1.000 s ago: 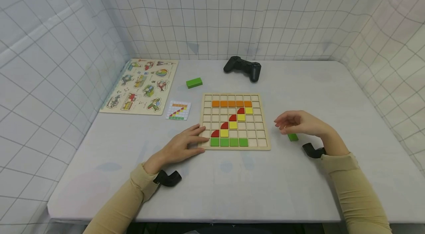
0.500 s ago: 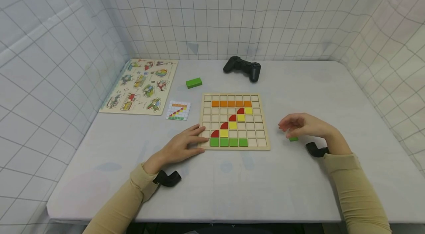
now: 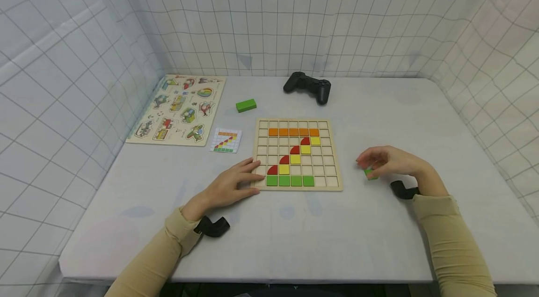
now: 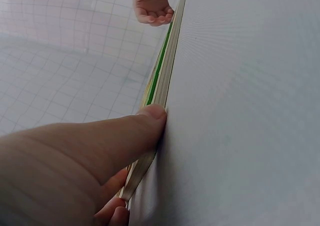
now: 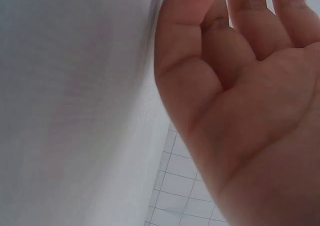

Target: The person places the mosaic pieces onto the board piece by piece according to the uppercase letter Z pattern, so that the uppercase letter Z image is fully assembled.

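Observation:
A square wooden grid board (image 3: 329,166) lies mid-table, bearing orange, red, yellow and green tiles that form a 7-like figure over a green row. My left hand (image 3: 229,184) rests at its near left corner, fingers stretched onto it. In the left wrist view the thumb (image 4: 150,115) presses against the board's near edge. Right of the board, my right hand (image 3: 393,160) pinches a small green tile (image 3: 368,174) down at table level, thumb on its near side. The right wrist view shows that hand's palm (image 5: 260,116) and bent fingers; the tile is hidden there.
A printed card (image 3: 226,141) with a matching coloured pattern lies left of the board. Behind it are a green block (image 3: 246,105) and a black game controller (image 3: 308,86). A picture puzzle board (image 3: 177,110) sits at the back left. Gridded white cloth walls (image 3: 278,21) enclose the table.
My right hand has moved slightly right and toward me, down to the green tile, and its fingers have come together around it. The left hand has stayed in place.

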{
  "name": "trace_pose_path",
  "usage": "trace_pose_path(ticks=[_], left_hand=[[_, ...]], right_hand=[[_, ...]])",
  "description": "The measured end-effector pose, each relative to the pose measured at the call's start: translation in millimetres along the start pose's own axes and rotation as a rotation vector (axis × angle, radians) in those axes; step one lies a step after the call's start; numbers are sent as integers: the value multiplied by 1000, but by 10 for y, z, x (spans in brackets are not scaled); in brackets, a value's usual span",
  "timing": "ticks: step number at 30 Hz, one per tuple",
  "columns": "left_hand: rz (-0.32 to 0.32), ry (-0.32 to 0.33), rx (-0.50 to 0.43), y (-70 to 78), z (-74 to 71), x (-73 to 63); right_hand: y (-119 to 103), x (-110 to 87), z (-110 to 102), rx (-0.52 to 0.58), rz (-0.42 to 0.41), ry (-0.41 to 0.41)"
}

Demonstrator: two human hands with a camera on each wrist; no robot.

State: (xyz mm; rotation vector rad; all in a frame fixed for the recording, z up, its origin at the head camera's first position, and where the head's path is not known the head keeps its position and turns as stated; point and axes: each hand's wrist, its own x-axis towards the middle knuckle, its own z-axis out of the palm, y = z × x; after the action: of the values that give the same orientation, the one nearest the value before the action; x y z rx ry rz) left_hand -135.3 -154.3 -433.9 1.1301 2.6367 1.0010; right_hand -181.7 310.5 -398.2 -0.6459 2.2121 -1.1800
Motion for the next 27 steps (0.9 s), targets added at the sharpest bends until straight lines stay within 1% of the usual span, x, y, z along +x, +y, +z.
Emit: trace_pose_path(ticks=[4,7,14,27], left_hand=[[15,11,-2,6,-2,-1],[17,12,-4,8,-2,0],[-2,0,-8,0,-6,-1],[-6,-6,-10,2,-5,2]], right_hand=[[18,2,-5,-5,19,-9],[36,1,-10,-1,17,-19],[71,-1,-24,18,8,-37],[132,11,-39,-23,9,-24]])
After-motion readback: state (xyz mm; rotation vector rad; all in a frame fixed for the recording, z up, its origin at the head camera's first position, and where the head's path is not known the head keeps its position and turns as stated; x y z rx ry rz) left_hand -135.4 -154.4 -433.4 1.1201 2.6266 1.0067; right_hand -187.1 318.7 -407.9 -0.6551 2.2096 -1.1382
